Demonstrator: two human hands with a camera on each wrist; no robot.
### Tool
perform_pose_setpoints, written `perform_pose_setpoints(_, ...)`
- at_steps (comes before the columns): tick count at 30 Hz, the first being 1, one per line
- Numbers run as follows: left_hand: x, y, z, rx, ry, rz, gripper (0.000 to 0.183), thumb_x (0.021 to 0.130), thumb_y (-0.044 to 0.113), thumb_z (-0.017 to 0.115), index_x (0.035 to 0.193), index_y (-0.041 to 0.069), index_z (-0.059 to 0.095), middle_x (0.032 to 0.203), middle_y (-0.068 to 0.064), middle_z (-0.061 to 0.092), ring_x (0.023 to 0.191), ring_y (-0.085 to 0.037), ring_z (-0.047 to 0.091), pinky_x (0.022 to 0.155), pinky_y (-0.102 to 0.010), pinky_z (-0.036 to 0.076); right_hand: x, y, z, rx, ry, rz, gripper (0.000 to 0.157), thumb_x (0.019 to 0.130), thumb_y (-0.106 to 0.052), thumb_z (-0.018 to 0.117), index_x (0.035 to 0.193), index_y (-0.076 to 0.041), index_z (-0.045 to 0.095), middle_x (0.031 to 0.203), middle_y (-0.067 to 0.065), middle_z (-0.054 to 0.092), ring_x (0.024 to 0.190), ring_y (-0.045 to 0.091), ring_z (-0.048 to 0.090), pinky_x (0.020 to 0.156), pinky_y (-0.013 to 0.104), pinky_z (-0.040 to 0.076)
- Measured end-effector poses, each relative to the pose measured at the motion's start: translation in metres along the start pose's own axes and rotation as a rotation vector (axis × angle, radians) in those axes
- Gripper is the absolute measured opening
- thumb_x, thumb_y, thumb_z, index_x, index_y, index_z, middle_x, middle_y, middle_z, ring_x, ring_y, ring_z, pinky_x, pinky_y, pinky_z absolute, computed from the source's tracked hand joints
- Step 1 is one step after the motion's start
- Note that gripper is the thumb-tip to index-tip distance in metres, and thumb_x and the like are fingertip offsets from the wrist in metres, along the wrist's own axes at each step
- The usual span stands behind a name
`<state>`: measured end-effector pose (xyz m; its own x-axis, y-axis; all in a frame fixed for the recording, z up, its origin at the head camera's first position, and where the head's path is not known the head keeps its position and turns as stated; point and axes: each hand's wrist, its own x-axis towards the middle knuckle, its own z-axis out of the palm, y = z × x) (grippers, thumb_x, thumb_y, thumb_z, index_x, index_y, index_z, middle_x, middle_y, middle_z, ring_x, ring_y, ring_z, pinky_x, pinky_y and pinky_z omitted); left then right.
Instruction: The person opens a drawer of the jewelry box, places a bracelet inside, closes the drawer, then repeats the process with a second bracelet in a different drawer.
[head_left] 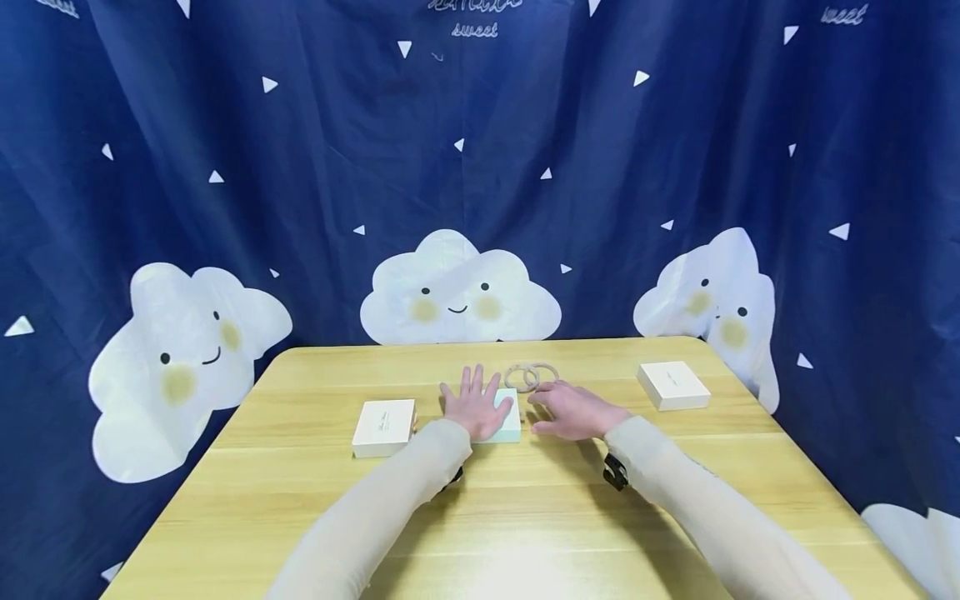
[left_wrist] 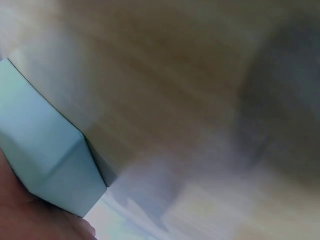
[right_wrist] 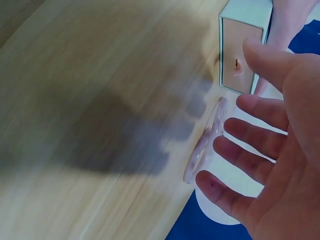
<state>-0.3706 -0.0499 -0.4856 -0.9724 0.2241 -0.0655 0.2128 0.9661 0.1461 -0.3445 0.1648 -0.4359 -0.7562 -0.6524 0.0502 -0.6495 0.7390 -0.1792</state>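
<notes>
Steady the mint box (head_left: 512, 428) with the left hand (head_left: 474, 408), fingers spread, and align the right hand (head_left: 573, 411), empty with fingers parted, squarely to its tan end (right_wrist: 234, 45).

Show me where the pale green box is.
In the head view, the pale green box is just below centre, partly under the left hand, left of the right hand.

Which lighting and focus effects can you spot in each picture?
Head view: bright glare at the near part of the table, with shadows beside the left sleeve and right sleeve; left wrist view: wood grain blurred, the pale green box crisper-edged, a dark patch at right, probably shadow; right wrist view: a hand-shaped shadow on the table, left of the right hand.
</notes>
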Motion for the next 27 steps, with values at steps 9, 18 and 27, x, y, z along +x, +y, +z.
perform_pose_setpoints(9, -0.008, 0.002, -0.009, 0.003, -0.018, -0.010, 0.070, 0.102, 0.065, 0.015, 0.163, 0.031, 0.014, 0.171, -0.008, 0.001, 0.157, -0.031, -0.005, 0.116, -0.074, 0.003, 0.015, 0.000, 0.011, 0.031, 0.039, -0.036, 0.028, 0.093, -0.020, 0.073, 0.116, -0.006, 0.073, 0.137, 0.020, 0.062, 0.127, 0.038, 0.059, 0.102, 0.053, 0.050)
perform_pose_setpoints(18, -0.020, 0.008, -0.021, 0.016, -0.013, 0.005, 0.067, 0.104, 0.062, 0.016, 0.163, 0.030, 0.017, 0.170, -0.009, 0.005, 0.157, -0.033, 0.001, 0.117, -0.073, 0.007, 0.021, -0.001, 0.017, 0.049, 0.058, -0.009, 0.021, 0.094, -0.020, 0.072, 0.111, -0.011, 0.075, 0.130, 0.015, 0.067, 0.122, 0.033, 0.062, 0.102, 0.050, 0.051)
perform_pose_setpoints(27, -0.012, 0.005, -0.014, 0.011, -0.020, -0.008, 0.068, 0.103, 0.064, 0.014, 0.163, 0.033, 0.015, 0.171, -0.007, 0.003, 0.157, -0.031, -0.003, 0.116, -0.074, 0.004, 0.024, -0.005, 0.019, 0.060, 0.092, -0.025, 0.008, 0.094, -0.016, 0.071, 0.099, -0.012, 0.076, 0.126, 0.016, 0.069, 0.120, 0.033, 0.063, 0.102, 0.051, 0.050)
